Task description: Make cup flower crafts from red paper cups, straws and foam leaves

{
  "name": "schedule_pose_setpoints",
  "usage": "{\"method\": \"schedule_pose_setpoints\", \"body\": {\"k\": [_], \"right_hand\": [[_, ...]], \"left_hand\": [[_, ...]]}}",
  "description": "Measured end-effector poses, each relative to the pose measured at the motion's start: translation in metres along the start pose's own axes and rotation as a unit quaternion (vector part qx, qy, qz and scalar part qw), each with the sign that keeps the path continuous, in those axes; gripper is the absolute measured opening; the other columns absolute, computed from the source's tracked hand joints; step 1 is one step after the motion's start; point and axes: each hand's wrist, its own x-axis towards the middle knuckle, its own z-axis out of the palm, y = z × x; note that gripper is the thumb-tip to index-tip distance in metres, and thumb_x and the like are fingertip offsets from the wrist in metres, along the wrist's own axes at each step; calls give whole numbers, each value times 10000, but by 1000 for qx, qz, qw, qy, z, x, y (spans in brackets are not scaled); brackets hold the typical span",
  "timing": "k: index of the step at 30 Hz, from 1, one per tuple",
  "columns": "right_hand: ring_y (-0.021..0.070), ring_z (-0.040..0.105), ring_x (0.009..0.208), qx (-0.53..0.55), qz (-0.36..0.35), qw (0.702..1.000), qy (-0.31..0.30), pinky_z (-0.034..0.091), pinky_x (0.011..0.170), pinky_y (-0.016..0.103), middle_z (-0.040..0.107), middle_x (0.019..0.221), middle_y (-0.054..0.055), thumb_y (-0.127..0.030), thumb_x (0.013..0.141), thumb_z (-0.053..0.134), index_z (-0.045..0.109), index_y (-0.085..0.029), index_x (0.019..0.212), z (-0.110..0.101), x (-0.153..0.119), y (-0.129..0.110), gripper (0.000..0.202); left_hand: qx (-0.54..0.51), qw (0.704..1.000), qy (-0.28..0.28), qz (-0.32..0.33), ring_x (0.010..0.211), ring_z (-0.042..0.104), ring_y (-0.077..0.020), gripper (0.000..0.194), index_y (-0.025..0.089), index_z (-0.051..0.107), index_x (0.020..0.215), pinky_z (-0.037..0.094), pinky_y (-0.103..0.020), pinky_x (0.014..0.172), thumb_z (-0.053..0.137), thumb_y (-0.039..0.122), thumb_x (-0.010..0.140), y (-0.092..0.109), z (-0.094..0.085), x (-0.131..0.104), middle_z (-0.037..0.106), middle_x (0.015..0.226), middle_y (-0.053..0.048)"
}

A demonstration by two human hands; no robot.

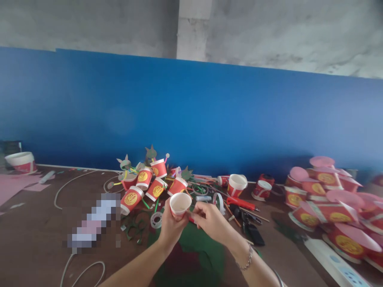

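Note:
In the middle of the view a paper cup (180,202), white inside and red outside, is held upright with its opening toward me. My left hand (171,229) is wrapped round its left side and bottom. At the cup's right side is my right hand (208,220), thumb and forefinger pinched together; a small red thing shows by the fingertips, too small to make out. Green paper (200,243) lies on the table below both hands. A roll of white tape (156,220) is just left of my left hand.
Red cups (131,199) with paper figures stand and lie behind on the left. Many red cups with pink discs (347,239) are piled at right, near a white power strip (329,259). A red-handled tool (242,203), black keys (254,233) and cables lie about. A blue panel (191,115) rises behind.

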Motion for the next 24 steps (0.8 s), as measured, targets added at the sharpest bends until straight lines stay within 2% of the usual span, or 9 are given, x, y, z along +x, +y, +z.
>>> {"method": "schedule_pose_setpoints", "body": {"k": [2,6,9,13,16,19,21,24], "right_hand": [[120,547,553,-88,-21,995,39,327,521,203,611,593,-10,-216,815,489,542,-183,680,-2,-2,-3,148],[165,605,704,-242,-48,963,111,313,573,226,656,729,26,-179,843,459,567,-197,754,2,-5,-10,141],[174,611,727,-278,-42,953,111,303,565,232,660,772,52,-194,886,407,564,-188,779,8,-5,-14,190],[149,579,595,-229,-2,972,56,287,521,233,637,656,48,-209,906,365,559,-166,709,9,-2,-12,280],[111,498,508,-108,4,994,30,283,480,215,558,550,12,-241,905,359,564,-153,639,8,1,-3,348],[77,373,419,3,30,999,-21,249,416,198,438,463,-32,-303,901,363,600,-136,649,8,4,7,385],[71,335,405,14,38,999,-34,230,402,196,402,450,-43,-324,893,379,606,-132,651,7,5,10,384],[91,424,459,-47,10,999,0,272,448,203,484,499,-19,-301,884,395,580,-144,630,6,2,6,351]], "left_hand": [[17,1000,6,7,804,593,-168,431,174,450,1055,468,-297,736,655,231,680,2,0,0,606,903,-41],[20,1000,18,10,790,592,-164,359,176,469,1007,462,-289,730,644,272,709,7,1,2,608,877,-33],[12,1000,21,-3,735,587,-153,307,172,477,962,464,-273,679,635,273,719,9,-1,3,599,824,-21],[12,999,34,-7,723,583,-153,306,172,474,952,463,-271,665,639,264,711,6,-3,4,594,815,-20],[15,999,39,-6,704,578,-149,310,174,476,944,459,-266,656,644,261,699,5,-4,3,592,799,-12],[5,999,39,-16,672,577,-143,306,172,483,940,458,-258,629,641,265,696,4,-3,3,593,776,-6],[6,999,33,-20,678,581,-145,305,169,486,945,460,-260,633,637,266,699,4,-2,2,598,782,-10],[20,999,26,-16,707,584,-150,318,166,485,960,463,-268,661,639,271,702,6,-2,3,606,808,-20]]}}
